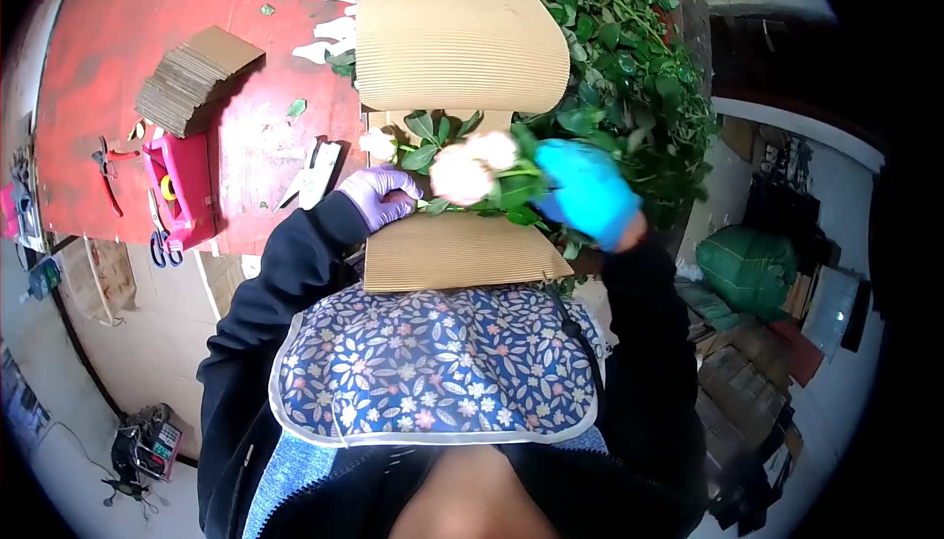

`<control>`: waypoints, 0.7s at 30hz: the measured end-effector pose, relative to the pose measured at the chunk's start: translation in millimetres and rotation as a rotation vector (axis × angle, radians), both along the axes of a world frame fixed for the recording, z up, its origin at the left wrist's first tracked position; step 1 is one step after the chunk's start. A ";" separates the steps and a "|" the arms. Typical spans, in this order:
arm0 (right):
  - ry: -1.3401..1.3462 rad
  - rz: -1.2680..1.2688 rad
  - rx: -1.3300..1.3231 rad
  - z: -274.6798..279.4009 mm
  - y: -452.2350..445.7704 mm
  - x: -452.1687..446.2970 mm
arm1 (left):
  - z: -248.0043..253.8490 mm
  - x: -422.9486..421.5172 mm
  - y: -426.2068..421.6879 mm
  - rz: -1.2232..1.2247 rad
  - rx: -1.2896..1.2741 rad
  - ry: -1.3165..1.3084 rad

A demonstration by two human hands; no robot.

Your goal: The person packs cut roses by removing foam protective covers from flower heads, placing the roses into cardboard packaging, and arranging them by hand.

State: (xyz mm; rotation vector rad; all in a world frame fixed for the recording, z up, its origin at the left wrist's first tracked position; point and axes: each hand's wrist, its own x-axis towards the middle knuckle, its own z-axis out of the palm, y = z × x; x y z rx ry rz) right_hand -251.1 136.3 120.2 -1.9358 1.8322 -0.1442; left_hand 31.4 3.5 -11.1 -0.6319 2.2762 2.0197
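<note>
Red on top: see a desk (88, 57), likely wide to part tools on one side from greenery on the other. Find a leaf heap (639, 67) to the right, seemingly piled there for easy reach. Take the ribbed card (462, 37) as laid near the desk's front, perhaps for cushioning. Note the stack (197, 77) to the left, apparently set handy but out of the way. See the right hand (590, 195), blue-gloved and blurred, at the leaves, maybe for steadying; cannot tell spread or grip of its fingers. Next, a pink box (182, 190), probably a holder for the yellow roll (166, 188). Then the left hand (379, 195), purple-gloved, with fingers curled inward by the stems, perhaps pinning something; cannot tell any hold. Find the roses (460, 177) between both hands, over the strip between the card's panels. Now count, large to small: one desk, one heap, two card panels, one stack, two hands, one box, three roses in sight, one pair of scissors (160, 247), one red pruner (111, 191), one roll.
</note>
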 end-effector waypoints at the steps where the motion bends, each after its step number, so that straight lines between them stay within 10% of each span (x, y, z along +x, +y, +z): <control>1: -0.012 0.001 0.122 -4.2 -9.6 12.1 | 4.3 -1.9 -0.6 -0.017 -0.059 -0.046; 9: -0.138 0.045 0.127 -18.8 -6.8 6.9 | 4.3 0.3 -0.4 0.282 0.529 0.135; 21: -0.106 0.027 0.122 -46.9 -2.3 15.9 | 37.7 -11.1 -50.2 0.224 0.671 -0.031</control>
